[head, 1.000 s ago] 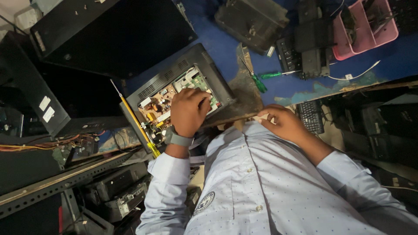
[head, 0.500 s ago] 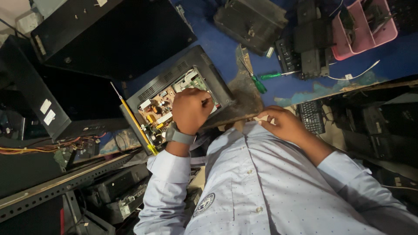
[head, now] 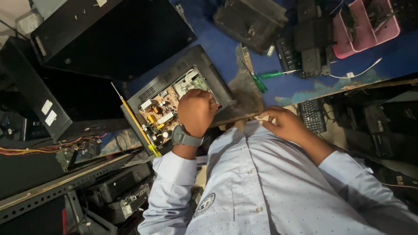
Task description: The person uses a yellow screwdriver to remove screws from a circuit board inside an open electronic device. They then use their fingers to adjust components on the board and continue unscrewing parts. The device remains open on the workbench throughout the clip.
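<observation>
Circuit board (head: 163, 114) sits exposed in an open black casing (head: 209, 69) on the blue worktop (head: 305, 85), long axis running diagonally from lower left to upper right. Left hand (head: 197, 111) rests fisted over the board's upper end; whether its grip encloses anything, I cannot tell. Right hand (head: 285, 124) pinches the worktop edge; both unchanged from earlier frames.

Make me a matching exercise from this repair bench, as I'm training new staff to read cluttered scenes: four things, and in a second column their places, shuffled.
Things:
1. left hand
2. right hand
3. green screwdriver
4. pink tray

Places:
A. lying on the blue benchtop, below the black modules
B. on the circuit board of the opened case
C. top right corner of the view
D. at the worn bench edge, close to the shirt

Pairs: 1-B, 2-D, 3-A, 4-C
</observation>
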